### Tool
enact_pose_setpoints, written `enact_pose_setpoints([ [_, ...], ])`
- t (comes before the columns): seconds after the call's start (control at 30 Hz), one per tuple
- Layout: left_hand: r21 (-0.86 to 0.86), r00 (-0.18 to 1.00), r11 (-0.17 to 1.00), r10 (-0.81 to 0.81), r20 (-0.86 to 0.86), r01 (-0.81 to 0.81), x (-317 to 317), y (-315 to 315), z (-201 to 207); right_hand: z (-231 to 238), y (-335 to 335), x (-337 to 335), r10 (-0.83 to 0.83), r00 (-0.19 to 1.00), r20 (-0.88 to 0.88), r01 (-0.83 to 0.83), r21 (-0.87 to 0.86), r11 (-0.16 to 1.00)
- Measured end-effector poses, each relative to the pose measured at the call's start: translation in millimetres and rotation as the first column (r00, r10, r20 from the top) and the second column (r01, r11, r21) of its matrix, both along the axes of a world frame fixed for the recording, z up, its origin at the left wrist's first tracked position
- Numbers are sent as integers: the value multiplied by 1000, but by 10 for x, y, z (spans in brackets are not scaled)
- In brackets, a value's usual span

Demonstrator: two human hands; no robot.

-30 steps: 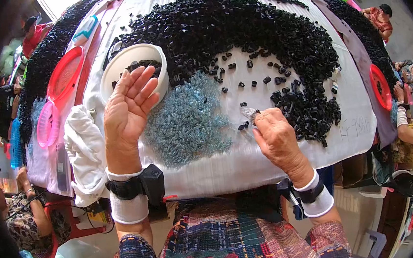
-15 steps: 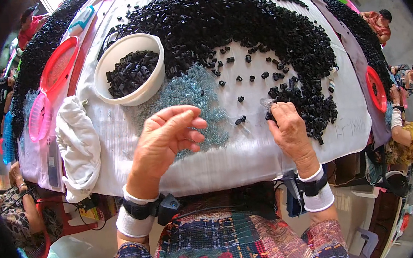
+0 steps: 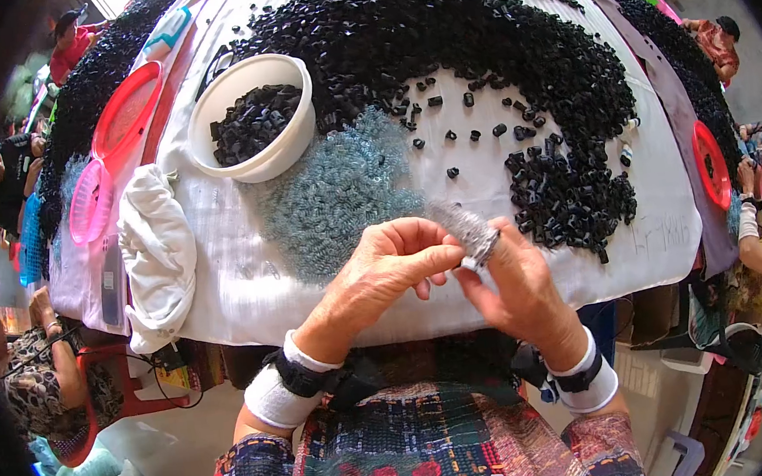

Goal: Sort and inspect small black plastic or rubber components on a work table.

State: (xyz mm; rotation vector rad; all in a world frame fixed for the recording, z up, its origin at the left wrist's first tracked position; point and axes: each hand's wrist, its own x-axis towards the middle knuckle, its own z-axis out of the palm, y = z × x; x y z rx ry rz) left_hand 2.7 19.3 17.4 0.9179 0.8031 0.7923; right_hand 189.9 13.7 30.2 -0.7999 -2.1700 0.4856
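My left hand (image 3: 389,263) and my right hand (image 3: 519,286) meet over the near edge of the white-covered table. Thumb and forefinger of the left are pinched together; anything between them is too small to make out. Between the right hand's fingers is a greyish, see-through piece (image 3: 469,230), smeared by motion, touching or nearly touching the left fingertips. Beyond the left hand spreads a heap of small, shiny, bluish coil-like pieces (image 3: 334,197). Small black plastic pieces (image 3: 567,190) lie heaped beyond the right hand, and several loose ones are scattered between the heaps.
A white bowl (image 3: 306,127) part full of black pieces stands at the left. Beside it lie a white cloth (image 3: 158,257), a pink basket (image 3: 91,202) and a red tray (image 3: 152,81). A large black heap (image 3: 435,25) arcs across the back. Other people sit at both sides.
My right hand has left the black pieces and come in to the left, carrying the see-through piece. My left hand has moved right to meet it, its fingers now pinched.
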Motion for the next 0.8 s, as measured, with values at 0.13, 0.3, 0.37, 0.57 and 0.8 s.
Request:
enact_pose_setpoints([
  [0.13, -91, 998, 994, 53, -37, -56, -109, -33, -1, -42, -21, 33, -102, 980, -173, 61, -228, 972],
  [0.3, -167, 973, 962, 225, 46, -215, -200, -89, -63, -248, 79, 184, -399, 908, -128, 343, -318, 884],
  [0.37, -181, 965, 957, 247, 92, -227, -202, -101, -82, -358, 69, 119, -345, 937, -55, 328, -198, 924],
  [0.57, -190, 951, 960, 244, 192, -208, -224, -116, -173, -587, 102, -42, -421, 892, 164, 426, 7, 905],
  [0.8, -78, 969, 966, 248, 9, -247, -160, -168, -115, -447, 25, -67, -382, 923, 44, 383, -18, 924],
])
